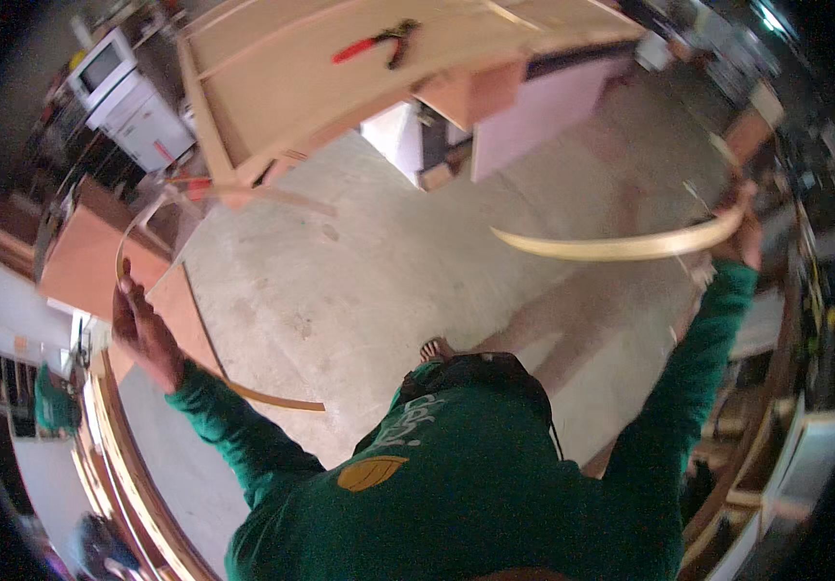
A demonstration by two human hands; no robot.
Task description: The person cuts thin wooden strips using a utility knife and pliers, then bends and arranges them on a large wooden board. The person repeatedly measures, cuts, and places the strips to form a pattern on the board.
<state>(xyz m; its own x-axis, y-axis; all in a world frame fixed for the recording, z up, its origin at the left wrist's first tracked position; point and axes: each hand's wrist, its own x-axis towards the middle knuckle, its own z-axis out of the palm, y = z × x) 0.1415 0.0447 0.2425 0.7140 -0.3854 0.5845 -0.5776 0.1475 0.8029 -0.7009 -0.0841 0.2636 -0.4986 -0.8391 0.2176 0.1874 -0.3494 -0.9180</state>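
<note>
Currently, both arms are spread wide over the concrete floor (388,252), one hand on each side. Writing: the green sweater (475,494) carries pale lettering on its chest, seen at a slant, with a rounded yellow-orange motif beside it. Right hand (744,237): closed, gripping a pale wood strip (621,244) by its right-hand part; the strip hangs above the floor, out beyond the near edge of the worktable. Its long axis runs roughly left to right across the view, bowed downward, the narrow tip pointing left toward the middle of the floor. A short pale length also shows above this hand; cannot tell whether it belongs to the same piece. Left hand (146,334): raised, fingers closed on a thin strip (136,225), which leaves the fingertips upward, then curves right toward the near left corner of the worktable (291,87); its far part is smeared by motion. A light brown strip end (282,399) emerges from behind the left forearm, pointing right; link to the thin strip unclear. On the worktable, inward of its near edge, lies a red-and-black hand tool (379,45), red handle toward the left edge. Orange-brown boards (98,247) stand left of the left hand; a white cabinet (141,121) is beyond the table's left edge.
</note>
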